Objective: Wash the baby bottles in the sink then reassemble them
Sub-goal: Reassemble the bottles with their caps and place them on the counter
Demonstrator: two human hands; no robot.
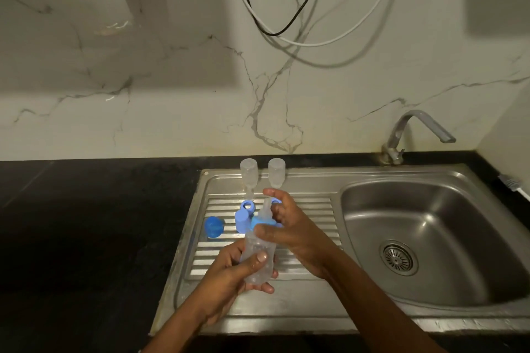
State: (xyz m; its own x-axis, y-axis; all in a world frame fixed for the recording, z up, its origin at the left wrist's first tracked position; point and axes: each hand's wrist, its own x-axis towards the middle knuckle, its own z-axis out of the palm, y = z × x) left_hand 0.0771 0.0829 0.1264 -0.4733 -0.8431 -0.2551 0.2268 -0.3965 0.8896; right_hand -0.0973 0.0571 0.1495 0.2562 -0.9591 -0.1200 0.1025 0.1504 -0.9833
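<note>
My left hand [243,272] grips the body of a clear baby bottle [258,249] above the drainboard. My right hand [286,226] curls round the bottle's blue collar [262,221], from which a clear nipple [266,206] sticks up. Behind them two clear bottle bodies [249,170] [276,170] stand upside down at the back of the drainboard. A blue ring [248,206], a light blue cap [242,221] and a darker blue cap [212,227] lie on the drainboard ribs. Another blue ring is mostly hidden behind my right hand.
The steel sink basin [430,238] with its drain strainer [398,257] lies to the right, under a grey tap [413,129]. Black countertop [86,238] spreads to the left. A brush [513,184] lies at the far right edge. Cables hang down the marble wall.
</note>
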